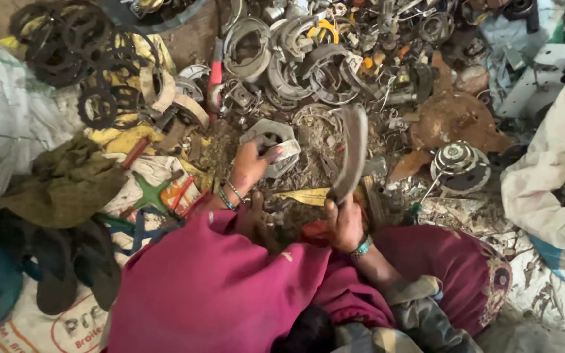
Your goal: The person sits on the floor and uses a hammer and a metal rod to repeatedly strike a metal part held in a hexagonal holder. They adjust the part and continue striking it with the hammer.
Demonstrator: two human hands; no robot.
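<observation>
Left hand (250,167) gripped the rim of a grey, angular metal housing plate (271,140) lying on the scrap heap | Right hand (342,222) clasped the lower end of a curved, dark, worn brake shoe (353,150), held upright just right of the plate | Red-handled tool (215,72) lay beyond the left hand.
</observation>
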